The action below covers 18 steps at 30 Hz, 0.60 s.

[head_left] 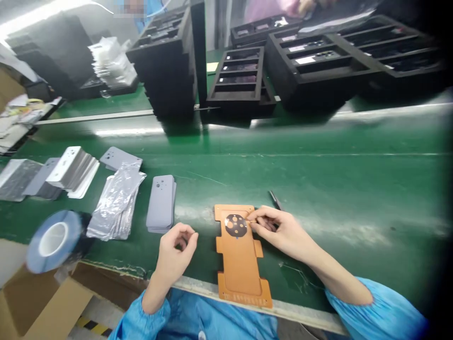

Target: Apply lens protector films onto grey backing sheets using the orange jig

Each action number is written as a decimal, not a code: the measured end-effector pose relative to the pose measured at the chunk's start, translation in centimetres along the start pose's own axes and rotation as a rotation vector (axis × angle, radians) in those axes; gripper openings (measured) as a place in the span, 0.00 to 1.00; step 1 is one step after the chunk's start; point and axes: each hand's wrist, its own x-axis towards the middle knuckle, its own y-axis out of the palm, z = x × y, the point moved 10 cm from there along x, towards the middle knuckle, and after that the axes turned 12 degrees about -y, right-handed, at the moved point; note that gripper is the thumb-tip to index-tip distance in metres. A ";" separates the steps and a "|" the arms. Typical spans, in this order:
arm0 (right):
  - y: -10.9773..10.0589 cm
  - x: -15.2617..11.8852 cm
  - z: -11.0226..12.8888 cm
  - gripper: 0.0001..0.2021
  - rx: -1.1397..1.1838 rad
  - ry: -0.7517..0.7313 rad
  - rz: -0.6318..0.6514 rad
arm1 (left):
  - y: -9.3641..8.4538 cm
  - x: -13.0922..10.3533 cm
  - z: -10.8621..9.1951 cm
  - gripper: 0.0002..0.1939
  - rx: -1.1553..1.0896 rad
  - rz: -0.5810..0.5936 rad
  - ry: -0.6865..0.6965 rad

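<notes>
An orange fixture plate [240,269] with side tabs lies at the table's front edge. Near its far end sits a round black piece [236,225] with several holes. The pinched fingertips of my right hand [274,229] are at the right edge of this piece; whatever they grip is too small to make out. A dark, slim, pen-like tool [275,200] shows just beyond that hand, partly hidden by it. To the left of the plate, my left hand [177,248] is raised with fingers curled and thumb close to the index fingertip, nothing visible in them.
Left of my hands are grey phone back panels [160,203], a plastic-wrapped stack [115,203], more panel stacks [72,170] and a blue tape roll [53,241]. Black compartment trays [170,61] stand at the back. Another person's hand [306,6] shows at the top.
</notes>
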 end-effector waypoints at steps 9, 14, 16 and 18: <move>-0.3 0.1 -1.8 0.22 -0.089 0.070 -0.093 | -16.0 -6.0 5.1 0.07 0.173 -0.640 0.029; -0.5 0.1 -2.9 0.22 -0.101 0.130 -0.112 | -11.4 -3.8 1.3 0.20 0.575 -0.500 0.334; -0.6 0.0 -3.0 0.23 -0.105 0.137 -0.118 | -8.9 -2.8 0.6 0.24 0.710 -0.443 0.410; -0.7 0.0 -2.8 0.22 -0.101 0.123 -0.119 | -7.5 -2.3 0.3 0.19 0.779 -0.433 0.463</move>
